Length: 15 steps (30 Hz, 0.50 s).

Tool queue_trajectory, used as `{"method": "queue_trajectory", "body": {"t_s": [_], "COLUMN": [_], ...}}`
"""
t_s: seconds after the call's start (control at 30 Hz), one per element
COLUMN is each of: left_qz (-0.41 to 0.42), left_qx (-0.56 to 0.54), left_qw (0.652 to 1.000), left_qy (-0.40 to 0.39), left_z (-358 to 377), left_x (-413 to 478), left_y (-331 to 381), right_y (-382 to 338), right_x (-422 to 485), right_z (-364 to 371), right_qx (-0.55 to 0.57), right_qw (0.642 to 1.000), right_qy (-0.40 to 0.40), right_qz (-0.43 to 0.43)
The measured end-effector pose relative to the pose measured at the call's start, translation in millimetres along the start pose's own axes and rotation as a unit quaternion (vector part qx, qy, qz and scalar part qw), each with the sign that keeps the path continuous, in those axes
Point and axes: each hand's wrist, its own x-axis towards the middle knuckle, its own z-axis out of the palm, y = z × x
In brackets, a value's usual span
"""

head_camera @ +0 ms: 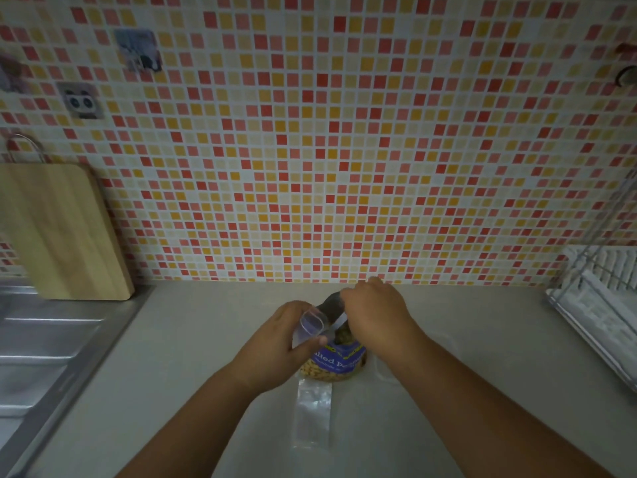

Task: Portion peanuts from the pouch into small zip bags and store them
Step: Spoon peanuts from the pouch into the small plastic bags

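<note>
Left hand (pixel 279 343) pinches a small zip bag (pixel 312 324) open beside the peanut pouch (pixel 339 357), which stands upright on the surface (pixel 193 339). Right hand (pixel 375 312) is curled over the pouch mouth; what it grips is unclear. Keep the bag mouth wide and close to the rim; spare zip bag (pixel 313 412) lies just in front, sink (pixel 41 339) and dish rack (pixel 599 305) well apart.

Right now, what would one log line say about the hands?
left hand: holds bag open | right hand: grips pouch top | spare bag: flat on counter

Partly hidden, partly cropped
Behind the right hand (pixel 375 313), the pouch (pixel 339 360) mouth; at frame edges, cutting board (pixel 58 232) and dish rack (pixel 599 305) clipped.
</note>
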Motion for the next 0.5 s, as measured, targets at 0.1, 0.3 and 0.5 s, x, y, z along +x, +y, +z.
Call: {"method": "queue_trajectory", "body": {"t_s": [0.1,0.3,0.5], "left_qz": [-0.003,-0.013,-0.054], "left_qx": [0.001,-0.032,-0.064], "left_qw": [1.000,0.999,0.996], "left_qy": [-0.018,-0.025,-0.037], "left_z": [0,1,1], "left_x": [5,8,10], "left_y": [-4,-9,-15], "right_y": [-1,-20,-9], "right_x": [5,23,33], "right_z": [-6,24,40], "right_qx": [-0.012,0.048,0.094], "right_qw": [0.999,0.983,0.972], "right_qy": [-0.041,-0.132,-0.114], "right_qz": [0.030,0.116,0.180]}}
